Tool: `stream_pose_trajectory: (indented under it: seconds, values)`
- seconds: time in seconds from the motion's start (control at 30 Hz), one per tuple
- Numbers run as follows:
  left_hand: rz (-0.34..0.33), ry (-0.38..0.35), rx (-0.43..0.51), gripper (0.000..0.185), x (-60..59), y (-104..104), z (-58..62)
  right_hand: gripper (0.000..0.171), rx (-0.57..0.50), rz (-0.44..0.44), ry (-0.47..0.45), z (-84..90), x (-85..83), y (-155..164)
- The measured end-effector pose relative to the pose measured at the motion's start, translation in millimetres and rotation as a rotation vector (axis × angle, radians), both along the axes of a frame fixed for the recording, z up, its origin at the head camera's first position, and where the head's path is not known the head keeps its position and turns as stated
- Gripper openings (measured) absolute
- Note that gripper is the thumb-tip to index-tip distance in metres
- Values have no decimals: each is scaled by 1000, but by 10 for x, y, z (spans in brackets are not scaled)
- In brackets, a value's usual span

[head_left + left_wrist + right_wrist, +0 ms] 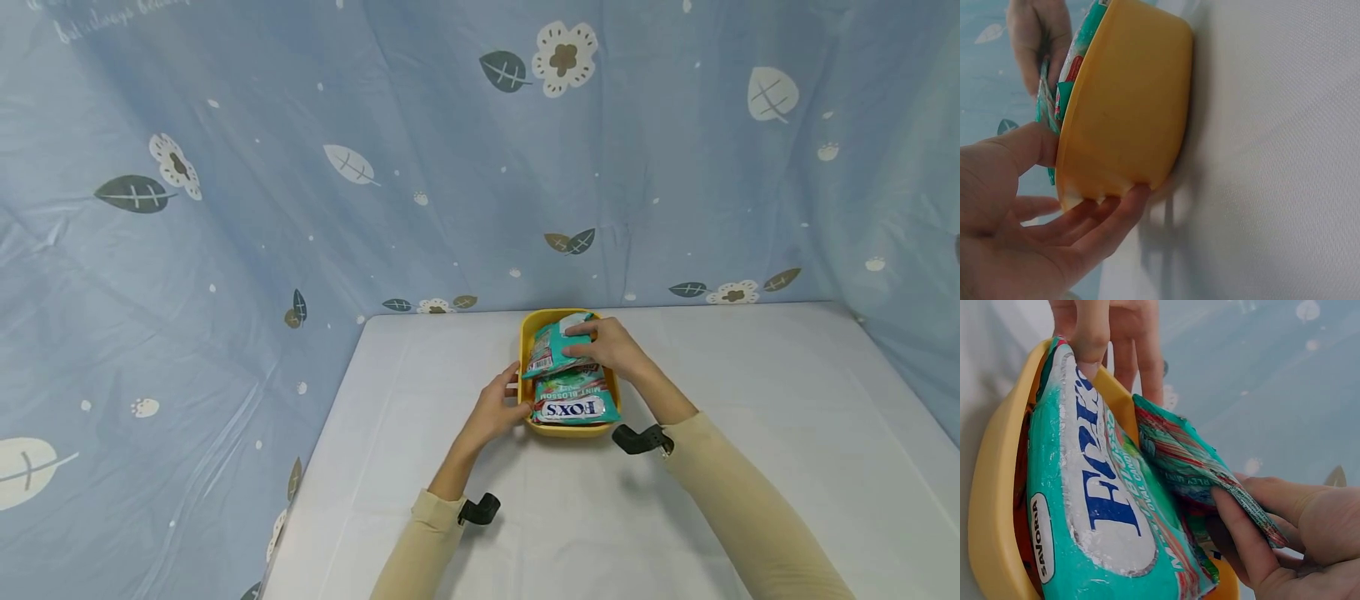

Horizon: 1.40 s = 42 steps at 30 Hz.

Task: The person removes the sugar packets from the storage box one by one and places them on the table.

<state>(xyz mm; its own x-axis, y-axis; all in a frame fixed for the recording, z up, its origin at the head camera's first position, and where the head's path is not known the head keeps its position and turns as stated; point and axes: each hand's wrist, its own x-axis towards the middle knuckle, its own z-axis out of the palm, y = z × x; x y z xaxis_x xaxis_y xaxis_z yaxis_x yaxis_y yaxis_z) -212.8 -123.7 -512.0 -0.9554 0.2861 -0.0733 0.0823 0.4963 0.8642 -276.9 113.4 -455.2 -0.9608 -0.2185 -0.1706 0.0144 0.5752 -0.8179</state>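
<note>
On the left we see the left hand (501,406). It holds the near left side of the yellow tub (567,431). From the left wrist view, its thumb (1019,145) presses on the rim and its fingers (1100,220) curl under the yellow wall, so the hand grips the tub.

The yellow tub sits on the white table (750,400), close to the far edge, in the middle from left to right. Behind the table hangs a blue cloth (300,167) with leaves and flowers on it.

Inside the tub lies a green candy bag (576,405) with big white and blue letters. It fills the near part of the tub.

A second green bag (551,348) is at the far part of the tub, tilted up and leaning over the first bag.

On the right we see the right hand (609,345). From the right wrist view, its thumb and fingers (1244,540) pinch the edge of the second green bag. The hand is bent closed around that bag.

Both arms wear tan sleeves (735,492).
</note>
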Motion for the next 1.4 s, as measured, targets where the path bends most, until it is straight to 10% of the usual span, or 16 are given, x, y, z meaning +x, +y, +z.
stream_pose_trajectory:
  seconds: [1.4]
  values:
    - [-1,33,-7,80,10,14,-14,52,-39,13,20,373,157,265]
